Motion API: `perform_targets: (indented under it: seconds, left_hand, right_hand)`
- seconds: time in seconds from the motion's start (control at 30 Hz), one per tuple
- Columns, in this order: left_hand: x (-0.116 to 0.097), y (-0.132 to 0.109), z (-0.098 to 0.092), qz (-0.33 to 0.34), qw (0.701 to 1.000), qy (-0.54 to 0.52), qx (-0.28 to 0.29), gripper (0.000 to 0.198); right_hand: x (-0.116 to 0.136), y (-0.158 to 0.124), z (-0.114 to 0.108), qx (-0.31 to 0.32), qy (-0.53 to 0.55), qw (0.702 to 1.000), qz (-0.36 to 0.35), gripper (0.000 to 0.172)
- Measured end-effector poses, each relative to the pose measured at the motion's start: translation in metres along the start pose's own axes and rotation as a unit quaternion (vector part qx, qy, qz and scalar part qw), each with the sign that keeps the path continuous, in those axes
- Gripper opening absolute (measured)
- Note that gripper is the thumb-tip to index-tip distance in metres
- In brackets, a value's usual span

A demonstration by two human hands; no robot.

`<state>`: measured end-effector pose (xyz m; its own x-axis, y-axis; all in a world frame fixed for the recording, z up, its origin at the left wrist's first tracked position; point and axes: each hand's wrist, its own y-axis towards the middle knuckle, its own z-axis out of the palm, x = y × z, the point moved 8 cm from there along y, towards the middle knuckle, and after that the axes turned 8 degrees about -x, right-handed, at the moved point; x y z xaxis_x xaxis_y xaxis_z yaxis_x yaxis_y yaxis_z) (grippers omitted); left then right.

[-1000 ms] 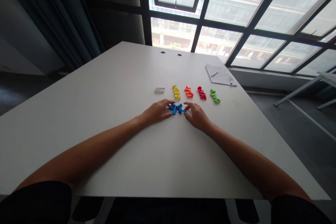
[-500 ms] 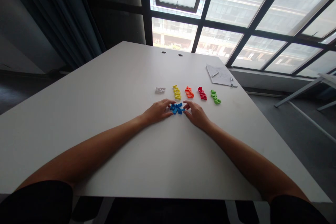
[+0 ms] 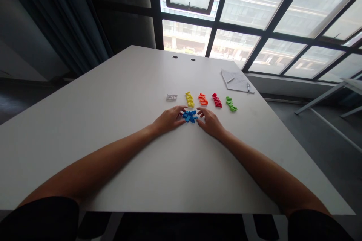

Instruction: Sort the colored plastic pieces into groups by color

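A small cluster of blue plastic pieces [image 3: 189,116] lies on the white table [image 3: 158,165] between my two hands. My left hand [image 3: 171,119] rests at its left side, thumb and fingers apart, the fingertips at the edge of the pieces. On the right, my right hand [image 3: 209,121] curves around the other side with its fingers spread, thumb close to the rightmost blue piece. Whether the fingertips touch the blue pieces I cannot tell. Neither hand grips anything visible.
Beyond my hands, small groups of white pieces [image 3: 171,97], yellow pieces [image 3: 189,99], orange pieces [image 3: 203,99], red pieces [image 3: 217,100] and green pieces [image 3: 231,104] form a row. Paper [image 3: 236,79] with two pens lies at the far right, near the window.
The whole view has shifted very slightly. My right hand sits a touch further from the blue pieces; the pieces look unmoved.
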<state>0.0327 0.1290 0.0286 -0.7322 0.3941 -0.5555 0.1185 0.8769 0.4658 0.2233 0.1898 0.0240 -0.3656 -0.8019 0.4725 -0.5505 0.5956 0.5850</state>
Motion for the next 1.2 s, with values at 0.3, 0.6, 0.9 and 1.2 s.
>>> perform_targets:
  seconds: [0.3, 0.6, 0.9, 1.2]
  left_hand:
    - [0.002, 0.0, -0.003, -0.013, 0.999, 0.041, -0.023, 0.063]
    - [0.001, 0.0, -0.001, -0.014, 0.998, 0.067, 0.004, 0.05]
    - [-0.007, 0.001, -0.001, 0.0, 0.998, 0.051, 0.022, 0.043]
    - [-0.009, 0.002, 0.0, 0.009, 0.998, 0.056, 0.027, 0.043]
  right_hand:
    - [-0.002, -0.001, -0.003, -0.004, -0.038, 0.999, 0.019, 0.024]
    - [0.003, -0.001, -0.002, 0.016, -0.071, 0.997, -0.008, 0.006]
    - [0.002, 0.0, -0.003, 0.012, -0.081, 0.997, -0.003, 0.003]
    - [-0.005, 0.001, -0.005, -0.009, -0.113, 0.993, 0.02, 0.004]
